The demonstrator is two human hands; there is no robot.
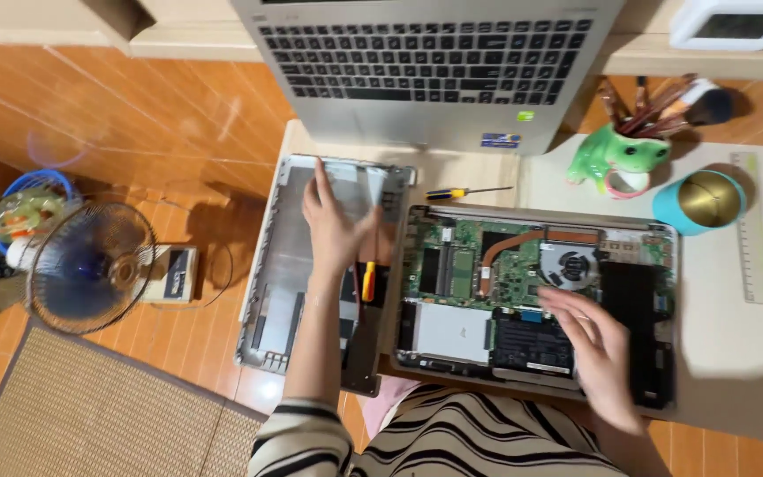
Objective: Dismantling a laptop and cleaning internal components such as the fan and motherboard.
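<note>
A low pale table (735,353) over orange wooden floorboards, and in the middle of it lies an opened laptop base (540,300), circuit board, copper heat pipe and fan all exposed. That base is our landmark.

Just to its left, the removed silver bottom cover (289,265) lies inside-up, hanging partly over the table edge. The left hand (333,230) is flat on it, fingers spread wide, gripping nothing. An orange-handled screwdriver (368,281) lies between cover and base, just beside that wrist.

The right hand (598,349) hovers over the base's near right part, by the black battery (532,344), fingers loosely open, empty as far as I can tell.

Behind the base: a second laptop (426,66), a yellow-handled screwdriver (457,192), a green frog pot (620,159) of brushes, a teal cup (699,201).

My judgement: settle that cover fully onto the table so it can't tip, and move the orange screwdriver clear of the board. Over the internals, touch edges only, no pressing on the fan or heat pipe.
</note>
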